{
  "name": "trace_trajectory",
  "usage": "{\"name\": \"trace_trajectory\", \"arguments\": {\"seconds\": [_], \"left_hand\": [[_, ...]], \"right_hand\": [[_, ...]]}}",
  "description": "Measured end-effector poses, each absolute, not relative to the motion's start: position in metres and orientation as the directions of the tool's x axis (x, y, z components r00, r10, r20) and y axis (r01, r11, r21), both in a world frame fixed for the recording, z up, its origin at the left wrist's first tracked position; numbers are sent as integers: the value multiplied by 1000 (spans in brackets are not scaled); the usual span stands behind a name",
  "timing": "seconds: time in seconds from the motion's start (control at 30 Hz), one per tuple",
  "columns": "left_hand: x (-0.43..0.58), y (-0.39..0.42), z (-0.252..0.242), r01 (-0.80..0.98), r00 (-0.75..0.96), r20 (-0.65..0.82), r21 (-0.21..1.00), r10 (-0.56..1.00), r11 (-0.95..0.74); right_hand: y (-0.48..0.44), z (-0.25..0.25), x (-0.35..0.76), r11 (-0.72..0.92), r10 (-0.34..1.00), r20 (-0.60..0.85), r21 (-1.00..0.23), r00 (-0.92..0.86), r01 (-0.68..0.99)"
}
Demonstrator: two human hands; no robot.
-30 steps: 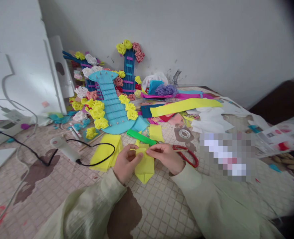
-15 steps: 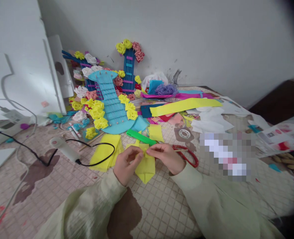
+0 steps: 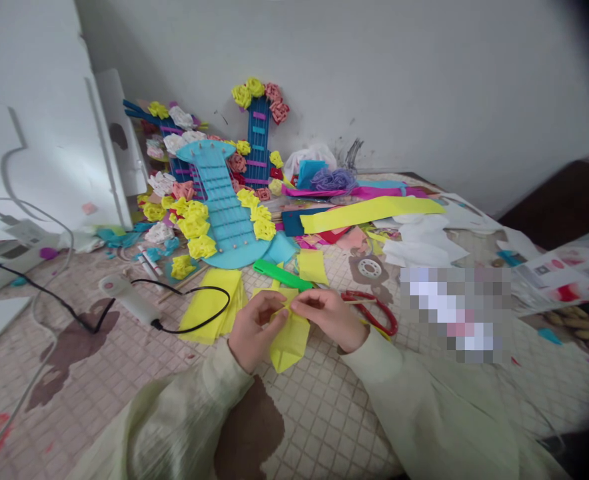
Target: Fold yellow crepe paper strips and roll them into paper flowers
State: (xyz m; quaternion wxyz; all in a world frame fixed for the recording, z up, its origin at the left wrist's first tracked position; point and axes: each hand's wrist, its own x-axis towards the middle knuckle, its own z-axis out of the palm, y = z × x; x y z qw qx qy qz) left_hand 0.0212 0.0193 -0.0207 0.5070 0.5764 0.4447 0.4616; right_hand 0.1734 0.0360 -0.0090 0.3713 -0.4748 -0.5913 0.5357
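1. Carefully, the upper edge of the yellow paper should be worked with light fingertip pressure, since so thin a sheet would probably crease or tear if pulled hard.
2. Ideally, one side would be steadied by the left hand while the edge is shaped in small moves by the right hand; the lower end is best left unpressed.
3. On the left, the paper is pinched between thumb and forefinger, with no gap seen.
4. On the right, thumb and forefinger are closed at the top edge, just beside the left fingertips; the exact contact is partly hidden.
5. Between and below both pinches, the paper is held with its lower tip toward the wearer.
6. Beyond the grip, a green tool is seen; right of it, red-handled scissors; left of it, yellow sheets are stacked.
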Motion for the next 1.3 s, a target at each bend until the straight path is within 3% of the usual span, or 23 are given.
{"name": "trace_trajectory", "arguments": {"seconds": [1.3], "left_hand": [[22,20,-19,88,150,90,991,985,-104]], "right_hand": [[34,-8,173,60,958,9,-984,-286,170]]}}
